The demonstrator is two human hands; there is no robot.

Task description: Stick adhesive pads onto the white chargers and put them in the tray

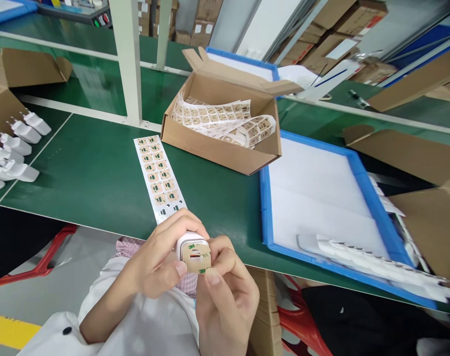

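Note:
My left hand (156, 262) grips a small white square-cornered housing (179, 243), holding it just past the near edge of the green bench. A tan adhesive pad (190, 262) with green lettering and a small slot in its middle covers the housing's upward face. At the pad's right edge, my right hand (227, 291) pinches with thumb and forefinger; whether it grips the pad or only presses it, I cannot make out. Just beyond the hands lies a white sheet (169, 210) of matching tan pads, with bare places at its near end.
An open cardboard box (210, 151) holds more pad sheets (213, 114). Right of it stands a blue-rimmed tray (267, 217) with a row of white pieces (358, 254). Several white plug-like units (24, 132) stand at left. A metal post (126, 64) rises behind the bench.

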